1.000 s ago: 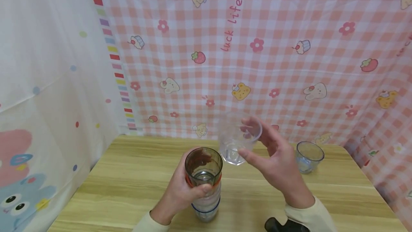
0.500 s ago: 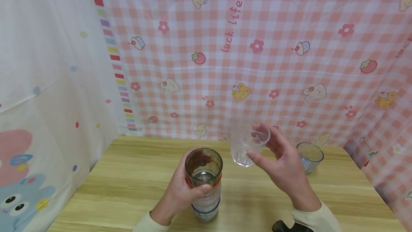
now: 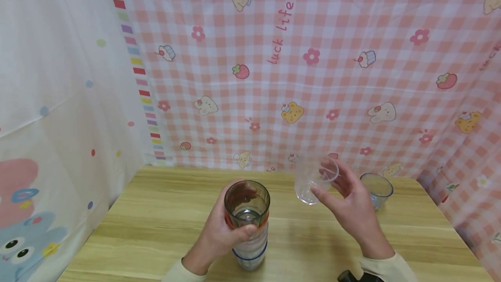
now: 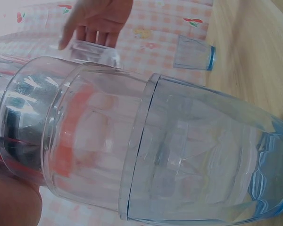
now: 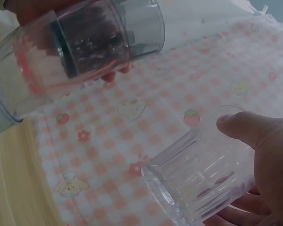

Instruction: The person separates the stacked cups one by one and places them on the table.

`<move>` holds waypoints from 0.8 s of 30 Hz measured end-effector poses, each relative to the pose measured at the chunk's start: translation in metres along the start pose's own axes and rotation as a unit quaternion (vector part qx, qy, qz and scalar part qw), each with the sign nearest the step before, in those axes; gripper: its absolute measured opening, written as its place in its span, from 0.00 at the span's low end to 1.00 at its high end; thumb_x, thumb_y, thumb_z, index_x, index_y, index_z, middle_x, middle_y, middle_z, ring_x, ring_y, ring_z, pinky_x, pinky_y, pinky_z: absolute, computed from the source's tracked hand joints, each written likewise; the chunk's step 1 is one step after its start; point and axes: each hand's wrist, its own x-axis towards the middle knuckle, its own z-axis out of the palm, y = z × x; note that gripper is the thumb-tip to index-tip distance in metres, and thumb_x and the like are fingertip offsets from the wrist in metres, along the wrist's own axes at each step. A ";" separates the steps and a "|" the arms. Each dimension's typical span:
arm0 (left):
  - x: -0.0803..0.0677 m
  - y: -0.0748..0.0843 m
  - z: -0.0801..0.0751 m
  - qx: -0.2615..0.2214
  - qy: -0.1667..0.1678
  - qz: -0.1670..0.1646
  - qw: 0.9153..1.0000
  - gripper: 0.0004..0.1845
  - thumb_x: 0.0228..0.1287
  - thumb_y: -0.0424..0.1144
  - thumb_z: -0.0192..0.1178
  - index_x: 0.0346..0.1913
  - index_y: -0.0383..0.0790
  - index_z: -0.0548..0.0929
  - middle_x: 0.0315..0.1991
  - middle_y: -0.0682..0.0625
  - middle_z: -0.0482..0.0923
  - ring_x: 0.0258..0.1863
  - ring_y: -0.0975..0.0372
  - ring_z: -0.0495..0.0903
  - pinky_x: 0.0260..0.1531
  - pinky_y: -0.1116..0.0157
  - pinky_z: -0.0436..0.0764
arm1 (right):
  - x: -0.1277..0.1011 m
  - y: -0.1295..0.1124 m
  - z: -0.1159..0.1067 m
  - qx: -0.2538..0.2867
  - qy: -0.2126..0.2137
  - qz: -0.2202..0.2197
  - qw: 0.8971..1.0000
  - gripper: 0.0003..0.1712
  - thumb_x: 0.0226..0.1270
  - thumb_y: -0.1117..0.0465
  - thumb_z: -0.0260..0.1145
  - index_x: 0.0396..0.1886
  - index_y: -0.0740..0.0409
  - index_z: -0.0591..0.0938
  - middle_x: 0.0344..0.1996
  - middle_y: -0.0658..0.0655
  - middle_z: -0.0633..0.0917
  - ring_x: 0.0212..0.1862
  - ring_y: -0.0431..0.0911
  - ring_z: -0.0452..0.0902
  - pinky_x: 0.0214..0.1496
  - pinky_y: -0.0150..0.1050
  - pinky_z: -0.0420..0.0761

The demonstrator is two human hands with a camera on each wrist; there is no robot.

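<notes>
My left hand (image 3: 217, 236) grips a tall stack of nested see-through tumblers around its upper part. A smoky grey tumbler (image 3: 247, 199) is topmost, mouth up, with an orange-red band below its rim. Lowest is a bluish tumbler (image 4: 203, 155) with a dark blue rim line; its base is close over the table. To the right of the stack, my right hand (image 3: 354, 208) holds a clear faceted tumbler (image 3: 307, 188), thumb on the near side and fingers behind. That tumbler is apart from the stack, raised and tilted, as the right wrist view (image 5: 198, 174) confirms.
A pale blue tumbler (image 3: 376, 188) stands upright on the wooden table (image 3: 156, 216) behind my right hand. Checked pink cloth (image 3: 250, 99) hangs along the back and right; a white patterned cloth (image 3: 66, 99) hangs at left. A black object (image 3: 362, 276) sits by my right sleeve.
My right hand has moved to the right with the clear tumbler, widening the gap from the stack. The left hand and the stack stay almost where they were.
</notes>
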 end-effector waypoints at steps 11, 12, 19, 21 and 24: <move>0.000 0.002 0.000 -0.012 -0.001 -0.008 1.000 0.41 0.68 0.46 0.75 0.76 0.36 0.66 0.64 0.30 0.79 0.63 0.62 0.82 0.65 0.64 0.83 | 0.001 0.020 -0.003 -0.002 0.008 0.048 0.999 0.41 0.68 0.66 0.78 0.77 0.62 0.70 0.69 0.63 0.79 0.61 0.26 0.78 0.66 0.15 0.73; 0.000 0.002 0.000 -0.012 -0.001 -0.007 1.000 0.41 0.68 0.46 0.75 0.76 0.36 0.66 0.63 0.30 0.79 0.63 0.61 0.82 0.65 0.64 0.83 | 0.001 0.022 -0.004 -0.003 0.007 0.053 0.999 0.41 0.69 0.66 0.78 0.77 0.62 0.70 0.69 0.64 0.79 0.61 0.26 0.78 0.66 0.15 0.73; 0.000 0.003 0.000 -0.019 -0.005 -0.020 1.000 0.42 0.68 0.45 0.75 0.78 0.38 0.65 0.65 0.32 0.78 0.63 0.62 0.82 0.64 0.63 0.84 | -0.001 0.040 -0.005 -0.014 -0.012 0.093 0.995 0.45 0.71 0.60 0.78 0.80 0.64 0.64 0.76 0.67 0.74 0.74 0.55 0.75 0.65 0.14 0.72; 0.000 0.004 0.000 -0.023 -0.006 -0.025 0.999 0.42 0.68 0.45 0.74 0.78 0.38 0.64 0.66 0.32 0.78 0.63 0.62 0.81 0.64 0.63 0.84 | -0.001 0.045 -0.005 -0.017 -0.019 0.105 0.994 0.49 0.72 0.58 0.78 0.82 0.66 0.60 0.78 0.68 0.72 0.77 0.63 0.71 0.65 0.13 0.71; 0.000 0.005 0.000 -0.024 -0.007 -0.028 0.999 0.43 0.68 0.45 0.74 0.78 0.38 0.64 0.66 0.32 0.78 0.64 0.62 0.81 0.64 0.63 0.84 | -0.002 0.053 -0.005 -0.023 -0.025 0.121 0.992 0.54 0.72 0.57 0.78 0.84 0.67 0.55 0.80 0.70 0.69 0.81 0.65 0.66 0.70 0.17 0.69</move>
